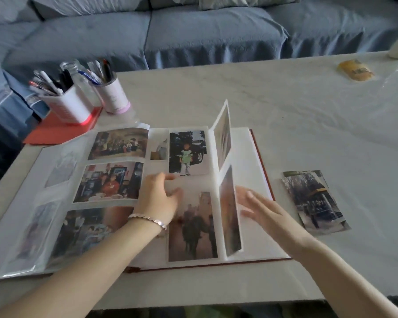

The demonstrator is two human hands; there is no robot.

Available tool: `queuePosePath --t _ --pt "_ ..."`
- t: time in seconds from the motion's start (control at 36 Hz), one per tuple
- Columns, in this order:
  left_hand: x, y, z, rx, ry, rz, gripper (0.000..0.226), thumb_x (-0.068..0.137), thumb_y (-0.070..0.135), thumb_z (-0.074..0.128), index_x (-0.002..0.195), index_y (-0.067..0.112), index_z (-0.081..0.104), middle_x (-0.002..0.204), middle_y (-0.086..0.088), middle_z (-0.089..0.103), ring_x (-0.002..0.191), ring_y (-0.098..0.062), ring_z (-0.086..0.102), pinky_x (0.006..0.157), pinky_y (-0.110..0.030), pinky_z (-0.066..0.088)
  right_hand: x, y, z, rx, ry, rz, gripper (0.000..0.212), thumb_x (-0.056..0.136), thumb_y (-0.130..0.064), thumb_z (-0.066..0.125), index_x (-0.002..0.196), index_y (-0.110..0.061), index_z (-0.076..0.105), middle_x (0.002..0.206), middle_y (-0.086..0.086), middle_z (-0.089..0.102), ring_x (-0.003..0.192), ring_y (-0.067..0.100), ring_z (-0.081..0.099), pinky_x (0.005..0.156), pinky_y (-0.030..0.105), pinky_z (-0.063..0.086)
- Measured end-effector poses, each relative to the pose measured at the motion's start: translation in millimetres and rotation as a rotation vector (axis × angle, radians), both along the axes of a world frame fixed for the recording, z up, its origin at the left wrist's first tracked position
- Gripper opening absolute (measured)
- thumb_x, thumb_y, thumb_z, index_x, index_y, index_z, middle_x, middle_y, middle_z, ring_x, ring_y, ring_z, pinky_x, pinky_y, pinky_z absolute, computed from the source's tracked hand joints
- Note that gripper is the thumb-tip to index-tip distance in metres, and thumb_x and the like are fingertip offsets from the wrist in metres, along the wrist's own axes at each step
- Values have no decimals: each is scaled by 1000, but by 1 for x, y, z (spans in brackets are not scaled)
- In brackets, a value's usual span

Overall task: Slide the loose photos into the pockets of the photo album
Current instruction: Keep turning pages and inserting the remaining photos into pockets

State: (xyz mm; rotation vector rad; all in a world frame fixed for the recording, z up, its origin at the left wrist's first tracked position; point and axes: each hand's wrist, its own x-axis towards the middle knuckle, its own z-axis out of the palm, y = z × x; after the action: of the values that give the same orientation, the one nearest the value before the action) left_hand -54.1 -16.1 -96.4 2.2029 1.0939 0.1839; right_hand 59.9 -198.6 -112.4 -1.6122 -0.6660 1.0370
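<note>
So the big photo album with the thin red cover (pixel 260 157) lay open near the front edge of the pale marble-look table (pixel 308 106), long side running left to right. One white pocket leaf (pixel 226 180) stood almost upright in the middle, with two photos in it, one above the other.

The left hand (pixel 157 198), silver bracelet (pixel 147 218) on its wrist, rested on the page left of that leaf, fingers loosely bent and thumb apart. The right hand (pixel 262 210) was flat behind the leaf, fingers straight and slightly spread.

The loose dark street photos (pixel 315 200) sat just right of the album, long axis pointing toward the far edge. I counted two, one peeking out from under the other.

At the far left corner, two white cups (pixel 67 106) full of pens stood by a red paper sheet (pixel 55 131). A yellow packet (pixel 355 70) lay far right.
</note>
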Motion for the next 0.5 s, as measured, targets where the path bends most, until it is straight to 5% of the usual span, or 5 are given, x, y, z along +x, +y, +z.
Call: queuePosePath --t 0.11,0.22,0.33,0.39,0.5 --pt "-3 17 9 -165 -78 200 27 97 30 45 119 16 50 109 0 52 88 -15 47 76 -26 37 -24 27 0 -105 -347 209 40 80 -60 38 120 -63 34 140 -29 23 131 -10 23 102 12 22" --pt "0 23 14 -455 -276 326 13 95 34 45 90 23 48 90 -1 54 94 -28 58 88 -45 50 -43 41 -14 -246 -717 386 52 92 -50 46 140 -49 27 155 -15 -7 143 12 -12 115 30 9" --pt "-4 18 0 58 14 -145 45 91 20 56 133 11 44 142 -9 38 133 -23 34 110 -27 20 -50 40 -21 -277 -820 439 52 96 -45 42 144 -41 24 155 -11 -14 141 19 -24 116 31 0" --pt "-2 11 -9 172 95 -379 49 94 20 50 141 17 36 154 -2 16 142 -14 13 112 -21 7 -44 36 -21 -175 -767 398 42 96 -36 47 137 -36 42 151 -18 7 142 8 -14 115 21 0" --pt "11 0 -22 279 278 -481 47 100 26 32 146 27 22 157 8 6 144 -9 1 115 -29 1 -9 9 -11 -157 -709 127 21 90 -23 59 109 -29 68 122 -31 43 117 -5 46 101 10 33"
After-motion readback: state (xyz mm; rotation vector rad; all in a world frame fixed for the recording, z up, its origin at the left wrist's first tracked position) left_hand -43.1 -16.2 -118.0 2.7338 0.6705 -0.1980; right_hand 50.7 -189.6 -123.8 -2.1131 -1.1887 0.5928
